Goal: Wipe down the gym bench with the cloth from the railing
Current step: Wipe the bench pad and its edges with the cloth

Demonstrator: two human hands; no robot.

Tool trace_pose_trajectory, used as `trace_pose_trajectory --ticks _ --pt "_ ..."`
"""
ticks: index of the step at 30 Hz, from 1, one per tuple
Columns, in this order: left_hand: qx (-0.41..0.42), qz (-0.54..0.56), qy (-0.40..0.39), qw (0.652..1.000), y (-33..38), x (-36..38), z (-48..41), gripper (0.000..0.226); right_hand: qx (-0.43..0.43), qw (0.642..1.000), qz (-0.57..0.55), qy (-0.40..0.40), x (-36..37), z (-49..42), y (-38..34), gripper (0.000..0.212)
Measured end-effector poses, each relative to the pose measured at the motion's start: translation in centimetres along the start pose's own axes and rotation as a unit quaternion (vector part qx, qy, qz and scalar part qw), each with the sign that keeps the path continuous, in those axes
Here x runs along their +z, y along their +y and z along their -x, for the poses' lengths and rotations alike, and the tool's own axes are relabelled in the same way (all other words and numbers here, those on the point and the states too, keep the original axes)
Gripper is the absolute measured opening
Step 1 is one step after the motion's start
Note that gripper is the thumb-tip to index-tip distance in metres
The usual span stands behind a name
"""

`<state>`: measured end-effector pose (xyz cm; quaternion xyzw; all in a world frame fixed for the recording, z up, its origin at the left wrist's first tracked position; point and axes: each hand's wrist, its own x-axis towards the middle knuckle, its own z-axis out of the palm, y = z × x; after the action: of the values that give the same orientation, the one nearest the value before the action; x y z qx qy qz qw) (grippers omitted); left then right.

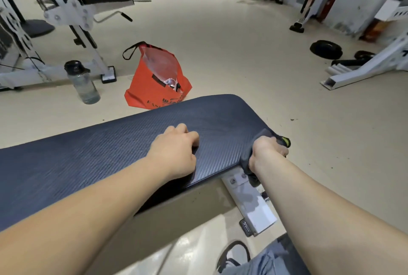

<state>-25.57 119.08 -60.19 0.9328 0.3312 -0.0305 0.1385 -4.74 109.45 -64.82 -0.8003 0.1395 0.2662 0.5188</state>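
The gym bench (110,155) has a dark blue textured pad that runs from the lower left to the middle of the view. My left hand (176,151) rests on the pad as a loose fist with nothing in it. My right hand (267,153) grips a dark grey cloth (246,162) with a yellow-green tag against the pad's right-hand edge. Part of the cloth hangs down below the hand over the bench's white frame (254,204).
An orange bag (154,80) and a clear water bottle (82,82) stand on the floor beyond the bench. A white exercise machine (72,16) fills the left. Weight plates (326,49) and a white frame (364,69) lie at the right. My shoe (234,255) is below.
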Motion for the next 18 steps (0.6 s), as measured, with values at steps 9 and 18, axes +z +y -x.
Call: trace_pose_trajectory --ticks 9,18 --pt "-0.004 0.0 -0.076 0.997 0.1 -0.6 -4.3 0.02 -0.212 0.942 0.26 0.016 -0.6 -7.3 -3.2 0.048" --pt "0.011 0.018 -0.044 0.999 0.8 0.3 -6.0 0.028 -0.278 0.882 0.373 -0.068 5.6 -9.5 -9.3 0.051"
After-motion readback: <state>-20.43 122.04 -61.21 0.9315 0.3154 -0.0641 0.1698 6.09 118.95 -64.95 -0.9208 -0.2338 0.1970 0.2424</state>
